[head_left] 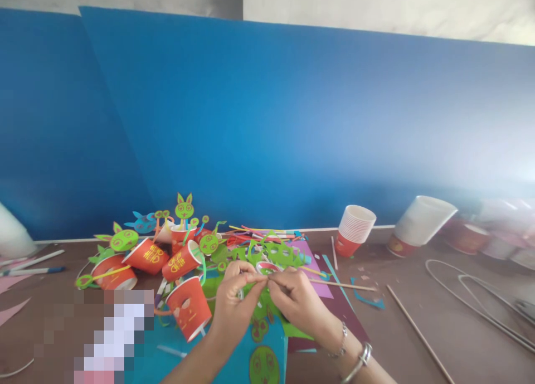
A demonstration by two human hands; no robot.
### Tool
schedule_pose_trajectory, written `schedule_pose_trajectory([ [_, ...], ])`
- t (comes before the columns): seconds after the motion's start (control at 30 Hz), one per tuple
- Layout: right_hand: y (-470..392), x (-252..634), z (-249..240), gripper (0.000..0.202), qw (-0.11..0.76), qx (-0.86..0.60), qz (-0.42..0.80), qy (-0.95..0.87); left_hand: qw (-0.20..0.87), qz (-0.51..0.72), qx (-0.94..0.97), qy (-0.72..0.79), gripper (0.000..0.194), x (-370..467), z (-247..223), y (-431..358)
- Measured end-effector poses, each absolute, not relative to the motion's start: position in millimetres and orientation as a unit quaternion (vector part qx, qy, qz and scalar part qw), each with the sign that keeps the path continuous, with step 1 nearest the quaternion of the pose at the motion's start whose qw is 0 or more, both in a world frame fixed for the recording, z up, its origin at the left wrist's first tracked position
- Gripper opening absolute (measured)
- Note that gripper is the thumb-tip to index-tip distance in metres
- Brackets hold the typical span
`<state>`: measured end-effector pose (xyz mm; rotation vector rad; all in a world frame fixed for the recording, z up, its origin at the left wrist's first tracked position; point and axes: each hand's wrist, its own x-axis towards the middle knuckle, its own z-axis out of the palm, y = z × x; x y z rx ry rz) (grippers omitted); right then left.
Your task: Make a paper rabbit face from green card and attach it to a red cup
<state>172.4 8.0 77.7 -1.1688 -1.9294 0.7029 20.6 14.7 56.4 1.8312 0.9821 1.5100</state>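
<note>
My left hand and my right hand meet above the middle of the craft pile, fingertips pinched close together. Whatever lies between the fingertips is too small or hidden to name. Just behind them shows part of a white-rimmed round thing, mostly covered by my fingers. Below the hands, a blue sheet bears a green paper rabbit-like face and a round green face cutout. A red paper cup with a drawn face leans left of my left hand.
Several red cups with green paper animal heads crowd the left. Green paper scraps and purple paper lie behind my hands. Stacked cups, a second tilted stack, a wooden stick and a looped cable occupy the right.
</note>
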Motion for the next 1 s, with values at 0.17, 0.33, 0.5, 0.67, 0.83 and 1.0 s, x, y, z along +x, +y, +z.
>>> schedule_pose_trajectory([
  [0.17, 7.1, 170.9, 76.8, 0.034, 0.408, -0.454, 0.285, -0.739, 0.267, 0.57, 0.696, 0.346, 0.013, 20.3, 53.7, 15.4],
  [0.33, 3.7, 166.9, 76.2, 0.032, 0.432, -0.441, 0.388, -0.684, 0.244, 0.572, 0.709, 0.333, 0.013, 18.7, 56.8, 12.7],
  [0.5, 0.3, 158.5, 72.8, 0.034, 0.458, -0.436, 0.518, -0.576, 0.222, 0.576, 0.712, 0.333, 0.011, 17.0, 62.8, 4.6],
  [0.67, 4.2, 159.7, 73.6, 0.034, 0.427, -0.466, 0.453, -0.629, 0.352, 0.586, 0.631, 0.366, 0.013, 20.7, 61.3, 2.4],
  [0.83, 25.2, 189.6, 69.2, 0.033, 0.324, -0.61, 0.107, -0.715, 0.496, 0.614, 0.463, 0.404, 0.018, 20.7, 57.5, 15.9],
  [1.0, 44.2, 220.5, 51.6, 0.027, 0.178, -0.677, -0.039, -0.713, 0.61, 0.544, 0.361, 0.448, 0.033, 21.0, 44.4, 27.1],
])
